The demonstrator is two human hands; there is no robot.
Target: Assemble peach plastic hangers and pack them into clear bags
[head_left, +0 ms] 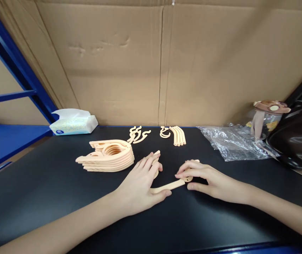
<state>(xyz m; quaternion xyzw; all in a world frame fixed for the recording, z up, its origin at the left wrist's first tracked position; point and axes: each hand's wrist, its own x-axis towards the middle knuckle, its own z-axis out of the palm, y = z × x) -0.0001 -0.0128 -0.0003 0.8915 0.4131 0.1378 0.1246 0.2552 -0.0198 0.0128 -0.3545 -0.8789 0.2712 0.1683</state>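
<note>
Tissue pack (72, 124) sits at the far left corner of the table (47, 201), a white sheet poking from its top; right of it and further from the far edge lies a neat stack of pale frames (111, 165), open ends facing left; just beyond, near the far edge, are scattered loose hooks (132, 134); the person's left hand (142, 183) is right of the stack and nearer the near edge, its grip closed over a pale strip (172, 185), fingers covering most of a curved piece (156, 173); more hooks (164, 136) lie by the far edge; the strip slants from the left palm to the right fingertips, midway between the table's side edges; curved slats (180, 135) lie side by side by the far edge; the right hand (209, 180) has its grip bent around a holed piece (188, 179) at the strip's end; crumpled clear plastic (235, 143) spreads toward the far right corner, where a transparent bottle (270, 118) stands; a dark glossy bag (296, 137) fills the right edge.
</note>
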